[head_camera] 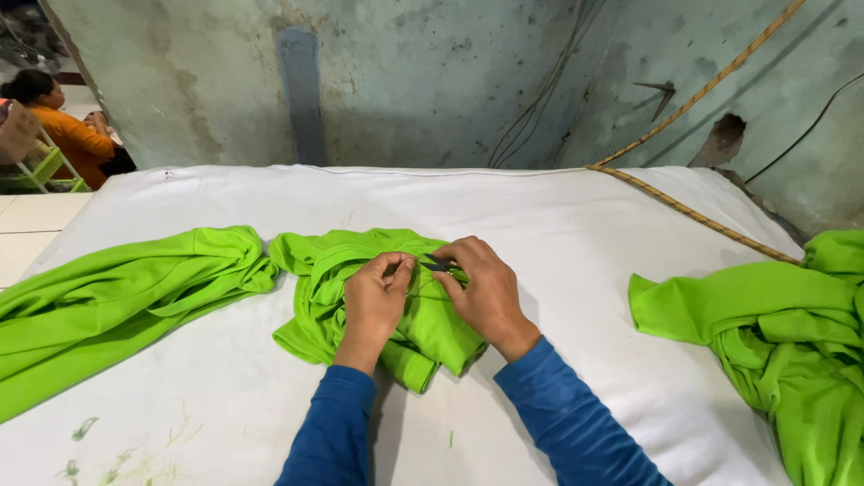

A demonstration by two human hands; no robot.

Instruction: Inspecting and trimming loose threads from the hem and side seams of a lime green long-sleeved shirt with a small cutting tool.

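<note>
Left hand fingers pinch the green garment; right hand fingers grip small snips.

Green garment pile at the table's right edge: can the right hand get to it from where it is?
Probably yes. The right hand, holding a small dark tool over the folded bright green garment, has only bare white table cover between it and the green garment pile.
</note>
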